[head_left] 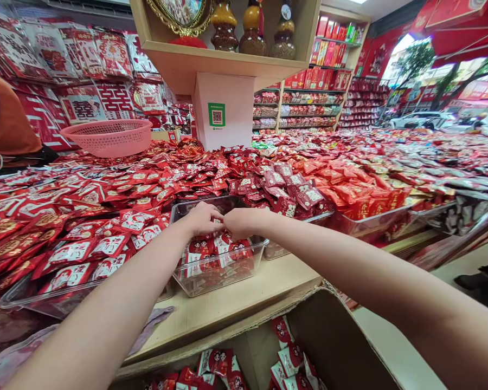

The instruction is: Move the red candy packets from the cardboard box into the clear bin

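Note:
My left hand [203, 219] is over the back part of a clear plastic bin [211, 284], its fingers bent around a small red-and-white packet. Close beside it, my right hand [246, 222] reaches in from the right with its fingers curled downward; whatever they grip is hidden behind the hand. Red-and-white packets [199, 264] printed with cartoon figures lie in the front of this bin. Below, an open cardboard box [325, 325] holds more packets [217, 360] of the same look.
Heaped red packets [77, 249] fill bins to the left, with maroon packets [287, 189] and orange-red ones [350, 187] to the right. A pink basket [109, 135] stands behind. A wooden display shelf [228, 62] overhangs the back. A person in orange [10, 119] is at far left.

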`<state>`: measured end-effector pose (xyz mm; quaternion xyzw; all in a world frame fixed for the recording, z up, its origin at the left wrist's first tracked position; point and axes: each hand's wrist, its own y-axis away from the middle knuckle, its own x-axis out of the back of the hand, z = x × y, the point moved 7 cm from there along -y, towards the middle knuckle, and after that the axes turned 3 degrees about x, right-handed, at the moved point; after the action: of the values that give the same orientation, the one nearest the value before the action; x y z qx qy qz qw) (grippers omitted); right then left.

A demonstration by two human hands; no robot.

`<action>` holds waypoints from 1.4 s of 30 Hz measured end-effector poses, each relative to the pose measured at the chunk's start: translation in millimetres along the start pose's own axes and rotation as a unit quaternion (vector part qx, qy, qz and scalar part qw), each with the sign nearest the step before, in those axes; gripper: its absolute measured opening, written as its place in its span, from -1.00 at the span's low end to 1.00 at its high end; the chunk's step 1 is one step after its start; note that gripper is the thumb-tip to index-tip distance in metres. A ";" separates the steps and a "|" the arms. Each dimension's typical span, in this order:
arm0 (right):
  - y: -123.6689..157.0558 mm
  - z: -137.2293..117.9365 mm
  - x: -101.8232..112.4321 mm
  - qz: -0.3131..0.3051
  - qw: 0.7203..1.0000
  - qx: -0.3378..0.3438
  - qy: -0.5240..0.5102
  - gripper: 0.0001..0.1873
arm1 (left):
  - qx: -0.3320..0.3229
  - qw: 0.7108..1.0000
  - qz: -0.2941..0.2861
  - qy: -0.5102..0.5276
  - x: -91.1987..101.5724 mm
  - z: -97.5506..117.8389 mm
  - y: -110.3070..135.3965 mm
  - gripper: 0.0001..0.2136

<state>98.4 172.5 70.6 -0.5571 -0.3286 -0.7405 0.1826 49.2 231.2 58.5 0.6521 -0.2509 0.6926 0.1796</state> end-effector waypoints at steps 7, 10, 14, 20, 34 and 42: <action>9.2 -3.7 4.5 0.005 0.999 0.020 -0.030 -0.72 | -0.008 1.000 0.021 0.003 3.5 -4.3 -2.1 -0.81; 17.3 -0.8 7.8 0.018 0.999 0.005 -0.044 -0.72 | 0.012 0.999 0.036 -0.010 10.9 -2.5 0.7 -0.79; 25.3 -2.9 9.5 0.046 0.998 0.016 -0.050 -0.68 | 0.033 0.998 0.035 -0.036 26.6 6.4 12.8 -0.79; 23.6 -12.9 2.8 0.045 0.997 0.032 -0.060 -0.68 | 0.045 0.992 -0.078 -0.082 33.2 12.8 48.5 -0.68; 31.2 -8.3 4.8 0.009 0.999 -0.013 -0.051 -0.62 | 0.083 0.968 -0.218 -0.089 26.8 21.2 71.1 -0.75; 29.7 -10.0 5.9 0.013 0.998 -0.026 -0.060 -0.70 | 0.091 0.965 -0.234 -0.079 27.9 23.8 80.0 -0.78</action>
<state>108.4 144.9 83.0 -0.6088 -0.3128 -0.7117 0.1577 20.1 150.4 77.7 0.7588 -0.0407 0.5974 0.2562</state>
